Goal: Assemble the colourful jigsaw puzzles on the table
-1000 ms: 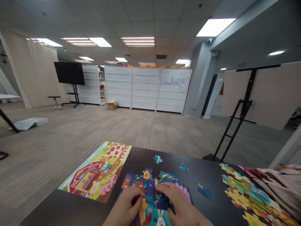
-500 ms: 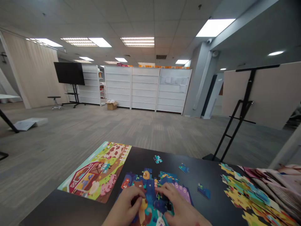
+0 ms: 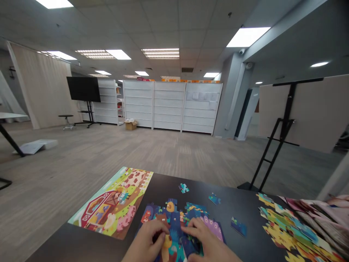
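A partly assembled jigsaw puzzle [image 3: 174,220] with colourful animals on dark blue lies at the front of the black table. My left hand [image 3: 149,236] rests on its left side, fingers curled and thumb bent in towards them, against the joined pieces. Over the right side is my right hand [image 3: 204,240], its index finger and thumb around a dark blue puzzle piece [image 3: 188,246] that lies among the others. The hands hide part of the picture, and its lower edge runs out of view.
Loose pieces lie beyond the puzzle: a light blue one [image 3: 184,187], a blue one [image 3: 215,198] and a dark blue one [image 3: 239,226]. A farm picture [image 3: 114,203] is at left. Yellow-green pieces [image 3: 294,229] are heaped at right beside crumpled pink fabric [image 3: 327,214].
The dark blue piece at my right hand has shifted, and the dark gap beside it no longer shows. My hands stay nearly in place. The view has tilted slightly upward.
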The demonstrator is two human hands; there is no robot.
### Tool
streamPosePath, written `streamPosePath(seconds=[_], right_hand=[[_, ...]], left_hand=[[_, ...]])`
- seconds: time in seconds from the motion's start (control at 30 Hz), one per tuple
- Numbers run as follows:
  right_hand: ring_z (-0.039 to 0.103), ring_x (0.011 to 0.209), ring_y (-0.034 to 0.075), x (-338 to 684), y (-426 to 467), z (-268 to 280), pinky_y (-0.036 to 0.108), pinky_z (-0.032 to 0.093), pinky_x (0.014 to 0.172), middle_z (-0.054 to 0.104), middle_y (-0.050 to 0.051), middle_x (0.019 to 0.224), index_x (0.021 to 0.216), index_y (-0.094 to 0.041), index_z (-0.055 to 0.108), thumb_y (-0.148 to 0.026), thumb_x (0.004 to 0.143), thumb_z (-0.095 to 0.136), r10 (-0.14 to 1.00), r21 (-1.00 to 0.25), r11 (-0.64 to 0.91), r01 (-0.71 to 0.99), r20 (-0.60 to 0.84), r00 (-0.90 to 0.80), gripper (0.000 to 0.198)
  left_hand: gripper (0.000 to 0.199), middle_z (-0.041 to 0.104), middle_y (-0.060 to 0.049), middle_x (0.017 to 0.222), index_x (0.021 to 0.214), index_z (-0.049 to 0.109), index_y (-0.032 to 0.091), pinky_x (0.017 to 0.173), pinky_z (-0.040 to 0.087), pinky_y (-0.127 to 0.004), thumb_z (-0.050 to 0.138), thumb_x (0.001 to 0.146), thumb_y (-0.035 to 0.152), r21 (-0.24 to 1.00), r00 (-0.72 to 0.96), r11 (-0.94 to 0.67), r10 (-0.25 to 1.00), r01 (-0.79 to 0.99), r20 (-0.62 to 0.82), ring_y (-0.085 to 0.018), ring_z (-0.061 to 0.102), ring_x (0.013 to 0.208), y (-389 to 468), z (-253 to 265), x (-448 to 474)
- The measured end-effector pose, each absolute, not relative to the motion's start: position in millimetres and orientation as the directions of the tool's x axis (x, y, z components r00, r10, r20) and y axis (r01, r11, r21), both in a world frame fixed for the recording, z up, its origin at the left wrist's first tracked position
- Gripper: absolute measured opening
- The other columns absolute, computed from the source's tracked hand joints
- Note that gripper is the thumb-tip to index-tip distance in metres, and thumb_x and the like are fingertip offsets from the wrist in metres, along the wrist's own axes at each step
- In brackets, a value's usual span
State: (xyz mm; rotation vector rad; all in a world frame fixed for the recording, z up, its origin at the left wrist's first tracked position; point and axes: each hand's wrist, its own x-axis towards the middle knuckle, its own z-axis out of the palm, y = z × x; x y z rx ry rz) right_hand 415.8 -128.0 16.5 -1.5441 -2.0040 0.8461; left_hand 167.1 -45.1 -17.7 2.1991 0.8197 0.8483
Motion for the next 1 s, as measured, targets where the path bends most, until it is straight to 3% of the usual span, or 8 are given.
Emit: streamPosePath(seconds=[0.17,0.23,0.4,0.5,0.63,0.87,1.0], right_hand=[[0.059,0.088,0.022,419,-115,0,0.034,0.046,0.081,0.063,0.004,0.093,0.106,-0.023,0.071,-0.030,0.083,0.059,0.976,-0.751,0.210,0.625,0.129,-0.173,0.027],[0.056,0.072,0.017,420,-110,-5,0.028,0.043,0.067,0.058,0.000,0.078,0.091,-0.022,0.065,-0.035,0.083,0.060,0.986,-0.823,0.164,0.544,0.139,-0.087,0.016],[0.048,0.049,0.010,428,-100,-14,0.022,0.040,0.050,0.046,-0.010,0.059,0.079,-0.025,0.042,-0.046,0.075,0.069,0.998,-0.982,0.011,0.191,0.022,0.057,0.034],[0.050,0.043,0.010,433,-98,-17,0.022,0.040,0.047,0.041,-0.013,0.053,0.090,-0.025,0.050,-0.047,0.073,0.070,0.994,-0.988,-0.012,0.152,0.005,0.108,0.034],[0.056,0.048,0.012,432,-93,-16,0.024,0.047,0.052,0.043,-0.011,0.056,0.106,-0.020,0.060,-0.047,0.074,0.070,0.989,-0.988,-0.011,0.154,0.011,0.146,0.043],[0.057,0.051,0.012,408,-27,-12,0.025,0.051,0.050,0.060,-0.004,0.072,0.093,-0.019,0.067,-0.038,0.065,0.073,0.989,-0.975,0.000,0.223,0.033,0.147,0.034],[0.062,0.060,0.015,383,18,-15,0.026,0.052,0.058,0.063,-0.003,0.065,0.083,-0.018,0.071,-0.023,0.063,0.072,0.990,-0.944,0.053,0.326,0.091,0.104,0.020]], left_hand=[[0.019,0.075,-0.004,0.092,0.090,0.072,0.023,0.080,0.051,-0.026,0.054,0.086,0.021,0.703,0.590,-0.629,0.720,0.332,0.366,-0.020,0.068,0.084,-39,-30,169],[0.019,0.075,-0.004,0.089,0.089,0.073,0.023,0.078,0.051,-0.025,0.055,0.085,0.022,0.694,0.587,-0.633,0.721,0.343,0.368,-0.019,0.068,0.082,-35,-37,171],[0.016,0.075,-0.003,0.085,0.086,0.072,0.023,0.071,0.051,-0.023,0.057,0.086,0.025,0.680,0.598,-0.659,0.698,0.321,0.394,-0.019,0.068,0.076,-32,-42,172],[0.017,0.075,-0.003,0.090,0.090,0.072,0.024,0.077,0.050,-0.024,0.055,0.089,0.024,0.695,0.602,-0.653,0.695,0.300,0.394,-0.019,0.069,0.083,-36,-35,170],[0.017,0.074,-0.003,0.086,0.089,0.071,0.023,0.073,0.048,-0.024,0.054,0.089,0.022,0.682,0.606,-0.654,0.700,0.328,0.379,-0.019,0.067,0.079,-39,-27,169],[0.024,0.075,-0.004,0.093,0.092,0.072,0.020,0.078,0.048,-0.024,0.051,0.083,0.013,0.708,0.614,-0.636,0.700,0.306,0.364,-0.019,0.067,0.085,-31,-46,171],[0.027,0.076,-0.002,0.089,0.093,0.075,0.021,0.075,0.048,-0.021,0.056,0.077,0.011,0.679,0.663,-0.676,0.652,0.287,0.369,-0.017,0.068,0.077,-15,-65,175]])
